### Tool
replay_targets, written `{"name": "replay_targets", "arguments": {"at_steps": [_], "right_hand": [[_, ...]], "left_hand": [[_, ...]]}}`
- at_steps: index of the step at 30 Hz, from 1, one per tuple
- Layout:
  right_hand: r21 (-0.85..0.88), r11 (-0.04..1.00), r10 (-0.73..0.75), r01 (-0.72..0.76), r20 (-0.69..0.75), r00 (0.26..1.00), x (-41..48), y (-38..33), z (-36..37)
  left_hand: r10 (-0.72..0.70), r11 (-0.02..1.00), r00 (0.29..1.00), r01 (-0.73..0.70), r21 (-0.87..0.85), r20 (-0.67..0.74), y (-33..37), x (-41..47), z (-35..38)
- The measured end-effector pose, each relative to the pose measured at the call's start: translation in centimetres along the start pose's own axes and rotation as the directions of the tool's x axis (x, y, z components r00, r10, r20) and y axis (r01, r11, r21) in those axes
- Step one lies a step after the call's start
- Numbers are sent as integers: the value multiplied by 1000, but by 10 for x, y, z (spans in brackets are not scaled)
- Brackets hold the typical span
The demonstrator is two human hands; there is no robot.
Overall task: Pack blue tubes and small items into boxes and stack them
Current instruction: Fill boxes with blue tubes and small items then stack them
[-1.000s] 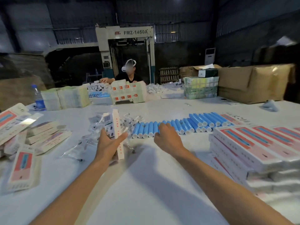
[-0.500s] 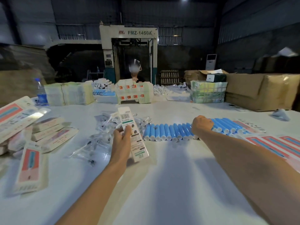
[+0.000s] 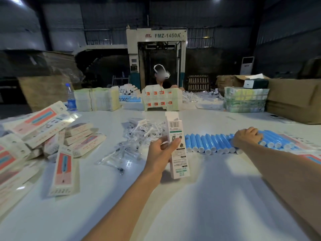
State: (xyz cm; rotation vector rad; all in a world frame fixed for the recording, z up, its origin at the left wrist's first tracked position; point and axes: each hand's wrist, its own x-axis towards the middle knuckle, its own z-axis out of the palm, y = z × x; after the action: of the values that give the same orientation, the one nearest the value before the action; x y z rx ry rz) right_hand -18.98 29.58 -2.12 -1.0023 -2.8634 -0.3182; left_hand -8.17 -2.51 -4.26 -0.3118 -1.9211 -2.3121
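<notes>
The left hand (image 3: 161, 153) holds a narrow white cardboard box printed with a barcode and green text (image 3: 177, 146), thumb across its front and fingers curled behind. The box stands nearly upright, top flap open, its lower end just above the white table (image 3: 208, 197). Just right of the box lies a row of blue plastic tubes with white caps (image 3: 208, 143), side by side on the table. The right hand (image 3: 246, 137) rests on that row with its fingers curled down over the tubes; whether it grips one cannot be told. Behind the box sits a heap of small clear plastic sachets (image 3: 139, 134), and at far left a pile of flat pink-and-white cartons (image 3: 52, 129).
</notes>
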Motion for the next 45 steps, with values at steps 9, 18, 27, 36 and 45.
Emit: {"name": "replay_targets", "arguments": {"at_steps": [9, 18, 27, 36, 45], "right_hand": [[184, 981, 61, -60, 1, 998, 0, 6, 8], [813, 519, -68, 262, -267, 961, -45, -25, -53], [829, -505, -234, 242, -401, 886, -131, 0, -119], [894, -255, -561, 368, -447, 697, -142, 18, -121], [836, -104, -599, 539, -486, 637, -159, -19, -99]], "left_hand": [[-15, 1000, 996, 14, 6, 87, -4, -2, 1], [-31, 999, 996, 28, 36, 81, -1, -9, 1], [-27, 998, 992, 20, 58, 124, 4, -18, 9], [10, 996, 978, -28, 85, 210, 10, -28, 22], [65, 986, 994, -78, 149, 93, 10, -29, 10]]}}
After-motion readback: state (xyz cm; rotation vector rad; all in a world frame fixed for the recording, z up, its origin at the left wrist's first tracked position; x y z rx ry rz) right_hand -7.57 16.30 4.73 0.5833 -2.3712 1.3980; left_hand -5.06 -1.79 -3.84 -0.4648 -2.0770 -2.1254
